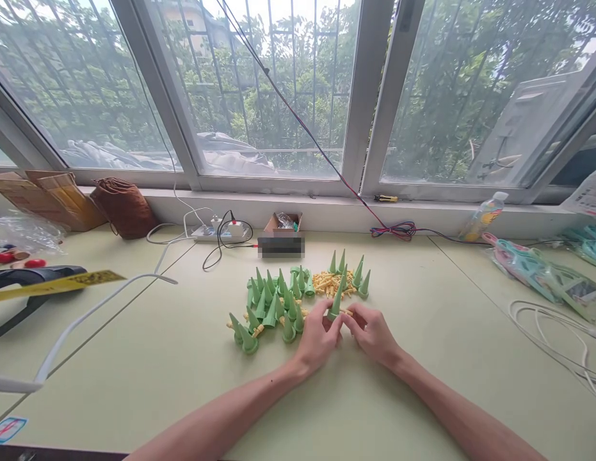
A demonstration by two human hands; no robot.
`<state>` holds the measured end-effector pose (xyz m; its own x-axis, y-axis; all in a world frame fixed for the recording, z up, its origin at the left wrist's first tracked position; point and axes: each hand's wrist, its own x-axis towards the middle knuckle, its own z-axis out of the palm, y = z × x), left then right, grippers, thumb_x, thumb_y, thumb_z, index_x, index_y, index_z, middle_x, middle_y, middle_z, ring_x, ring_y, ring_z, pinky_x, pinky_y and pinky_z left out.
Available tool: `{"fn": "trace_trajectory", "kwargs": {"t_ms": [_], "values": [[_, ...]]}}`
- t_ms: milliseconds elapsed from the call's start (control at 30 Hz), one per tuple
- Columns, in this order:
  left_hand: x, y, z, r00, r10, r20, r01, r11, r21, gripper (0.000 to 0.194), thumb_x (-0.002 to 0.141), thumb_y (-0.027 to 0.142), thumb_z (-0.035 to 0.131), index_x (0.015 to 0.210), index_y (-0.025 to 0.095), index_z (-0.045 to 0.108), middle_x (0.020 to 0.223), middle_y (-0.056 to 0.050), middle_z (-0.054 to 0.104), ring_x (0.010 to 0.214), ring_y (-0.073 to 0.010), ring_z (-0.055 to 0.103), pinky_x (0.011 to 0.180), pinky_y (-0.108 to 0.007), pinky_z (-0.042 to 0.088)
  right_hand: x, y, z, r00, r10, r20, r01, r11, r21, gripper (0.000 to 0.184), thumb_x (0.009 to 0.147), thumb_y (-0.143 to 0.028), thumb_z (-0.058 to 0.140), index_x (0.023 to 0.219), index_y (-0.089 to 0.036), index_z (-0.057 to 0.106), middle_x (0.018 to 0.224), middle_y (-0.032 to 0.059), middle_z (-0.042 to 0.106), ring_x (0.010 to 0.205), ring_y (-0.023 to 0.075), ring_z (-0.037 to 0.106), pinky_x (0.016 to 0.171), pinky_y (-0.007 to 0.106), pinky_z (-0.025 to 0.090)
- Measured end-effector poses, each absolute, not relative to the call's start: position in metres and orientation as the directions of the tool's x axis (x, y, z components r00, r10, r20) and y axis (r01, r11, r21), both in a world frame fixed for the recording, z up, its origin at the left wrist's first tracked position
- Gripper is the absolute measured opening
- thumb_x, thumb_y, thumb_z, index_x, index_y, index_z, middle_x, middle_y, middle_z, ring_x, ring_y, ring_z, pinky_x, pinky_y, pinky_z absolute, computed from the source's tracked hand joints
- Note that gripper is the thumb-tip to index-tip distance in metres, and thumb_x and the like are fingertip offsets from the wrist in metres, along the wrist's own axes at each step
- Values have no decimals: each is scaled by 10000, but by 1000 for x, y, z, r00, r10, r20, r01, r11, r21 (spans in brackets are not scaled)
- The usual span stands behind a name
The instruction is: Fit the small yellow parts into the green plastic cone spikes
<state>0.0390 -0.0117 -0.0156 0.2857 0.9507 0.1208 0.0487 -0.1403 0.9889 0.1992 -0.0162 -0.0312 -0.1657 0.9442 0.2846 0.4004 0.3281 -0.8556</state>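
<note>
My left hand point(318, 339) is closed around the base of a green plastic cone point(337, 303), which points upward. Close beside it, my right hand point(374, 331) pinches a small yellow peg point(346, 312) against the side of that cone's base. How far the peg sits in the base I cannot tell. Left of my hands stands a cluster of green cones point(270, 312), several with yellow pegs sticking out at the base. Behind my hands lies a pile of loose yellow pegs point(326, 283), with more green cones point(365, 285) around it.
A power strip point(221, 232) with cables and a small cardboard box point(283, 223) stand at the back of the table. On the left are a brown pouch point(123, 208) and a white cable point(86, 307). A bottle point(484, 216) and plastic hangers point(532, 272) lie at right.
</note>
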Motion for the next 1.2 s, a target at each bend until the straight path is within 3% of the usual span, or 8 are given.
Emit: {"fn": "trace_trajectory", "kwargs": {"t_ms": [1200], "values": [[40,-10,-20,276,951,138,58,-160,985,360,872,474,631,1043,160,584,743,-23,641,511,-143,610,443,-251,483,200,-17,-31,-173,940,294,398,340,-852,373,966,-487,492,739,-194,538,577,-25,467,516,127,403,504,264,338]]}}
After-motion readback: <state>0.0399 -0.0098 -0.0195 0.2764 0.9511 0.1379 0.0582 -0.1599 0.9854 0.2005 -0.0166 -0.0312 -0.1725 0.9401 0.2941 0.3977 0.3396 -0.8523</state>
